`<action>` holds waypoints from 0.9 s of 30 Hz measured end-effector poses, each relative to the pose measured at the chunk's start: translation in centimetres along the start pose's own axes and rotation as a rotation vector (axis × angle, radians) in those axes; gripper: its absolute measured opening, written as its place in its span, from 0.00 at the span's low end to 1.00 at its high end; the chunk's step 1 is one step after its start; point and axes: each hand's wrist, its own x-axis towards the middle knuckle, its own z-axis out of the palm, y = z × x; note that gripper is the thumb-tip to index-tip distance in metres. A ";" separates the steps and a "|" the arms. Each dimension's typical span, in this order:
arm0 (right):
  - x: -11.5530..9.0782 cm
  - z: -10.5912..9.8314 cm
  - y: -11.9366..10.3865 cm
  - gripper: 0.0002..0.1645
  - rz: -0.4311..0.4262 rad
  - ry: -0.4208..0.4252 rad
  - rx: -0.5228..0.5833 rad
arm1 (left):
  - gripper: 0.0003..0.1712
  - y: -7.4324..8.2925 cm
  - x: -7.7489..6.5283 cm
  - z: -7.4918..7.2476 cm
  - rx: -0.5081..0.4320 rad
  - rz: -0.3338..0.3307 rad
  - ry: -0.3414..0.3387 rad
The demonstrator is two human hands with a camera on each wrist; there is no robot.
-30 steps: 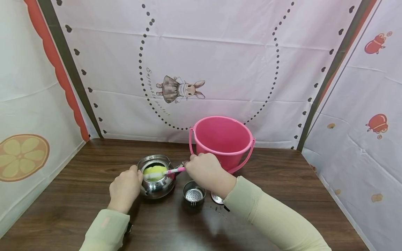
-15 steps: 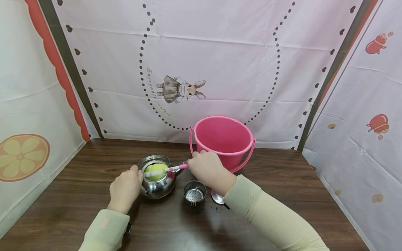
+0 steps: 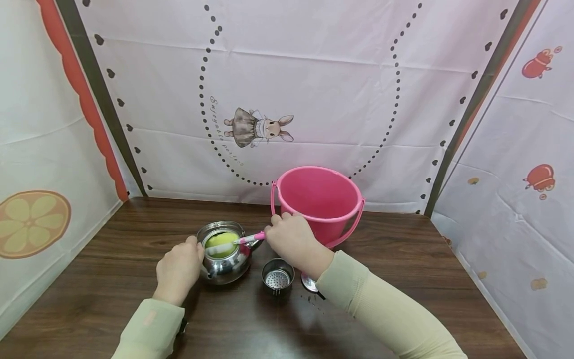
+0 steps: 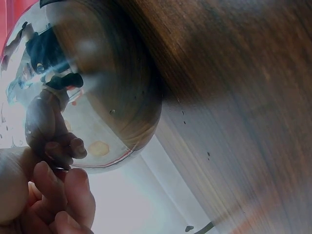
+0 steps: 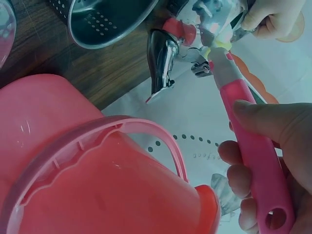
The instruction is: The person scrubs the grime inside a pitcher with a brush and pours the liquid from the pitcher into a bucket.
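Steel kettle (image 3: 225, 270), L of pink bucket (image 3: 333, 232) | L hand (image 3: 179, 269) pinches its left edge | R hand (image 3: 293, 242) grips sponge brush (image 5: 253, 144) hdl, tip in kettle | prob. kettle light, stiff, slick: hold rim; sponge (image 3: 220, 239) soft: hold hdl

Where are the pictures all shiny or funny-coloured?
Left wrist view: the kettle mirrors the left hand and table, its left side glaring white; head view: soft sheen on the table's near part; right wrist view: the white cloth looks bluish-green.

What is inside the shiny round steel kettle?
A yellow-green sponge-like head on a pink-and-white handle shows inside the kettle; the bottom is covered from view.
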 end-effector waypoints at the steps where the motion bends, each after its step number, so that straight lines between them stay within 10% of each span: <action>1: 0.0 0.1 0.0 0.09 -0.004 0.005 -0.001 | 0.12 0.0 0.0 0.0 0.000 -0.001 -0.002; 27: -0.7 -0.7 -0.9 0.11 -0.092 0.101 -0.036 | 0.12 0.0 -0.1 -0.2 -0.015 -0.014 -0.015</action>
